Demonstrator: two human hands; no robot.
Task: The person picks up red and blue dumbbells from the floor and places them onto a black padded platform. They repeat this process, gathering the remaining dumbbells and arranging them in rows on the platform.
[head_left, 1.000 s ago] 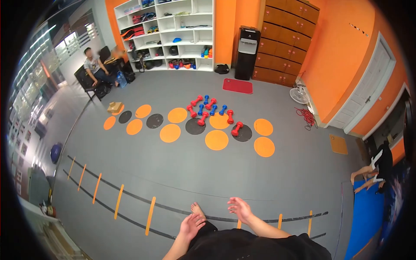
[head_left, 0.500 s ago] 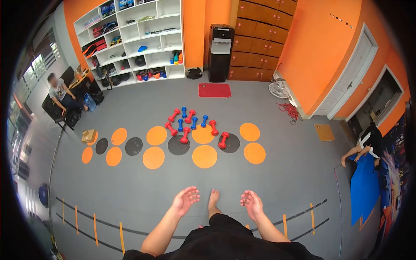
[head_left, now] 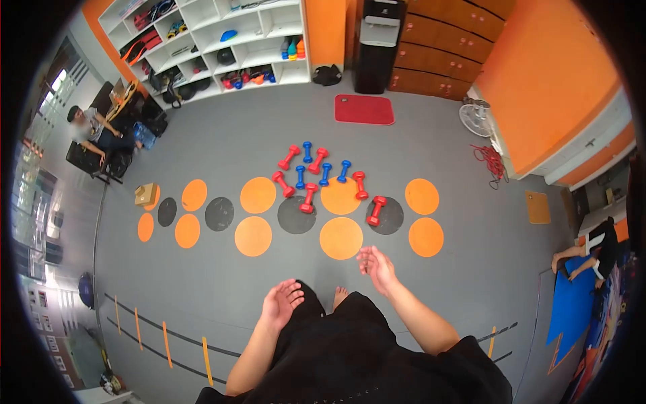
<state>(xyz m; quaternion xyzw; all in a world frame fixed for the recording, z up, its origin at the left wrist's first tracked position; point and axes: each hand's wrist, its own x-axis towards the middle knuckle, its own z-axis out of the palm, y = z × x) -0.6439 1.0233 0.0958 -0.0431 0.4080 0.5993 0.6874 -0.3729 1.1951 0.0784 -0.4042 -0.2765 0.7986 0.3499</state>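
My left hand (head_left: 281, 303) hovers over my dark-clothed leg, fingers apart and nothing in it. Farther forward, my right hand (head_left: 378, 268) is held out over the grey floor, also open and without anything in it. Past it lies a scatter of red and blue dumbbells. Nearest to the right hand is a red dumbbell (head_left: 377, 211) on a dark floor circle. Another red dumbbell (head_left: 309, 198) rests to its left, and a blue dumbbell (head_left: 344, 171) sits behind. An orange floor circle (head_left: 341, 238) lies just in front of my right hand. Neither hand touches a dumbbell.
A small cardboard box (head_left: 145, 195) stands on the left circles. At the back are a white shelf unit (head_left: 282, 30), a black water dispenser (head_left: 378, 57) and a red mat (head_left: 364, 110). One person sits at left; another bends over a blue mat (head_left: 570, 296) at right.
The view has moved forward and tilted down, bringing the dumbbells closer. My right hand has moved forward and inward; my left stays low. The person at right remains bent over the blue mat.
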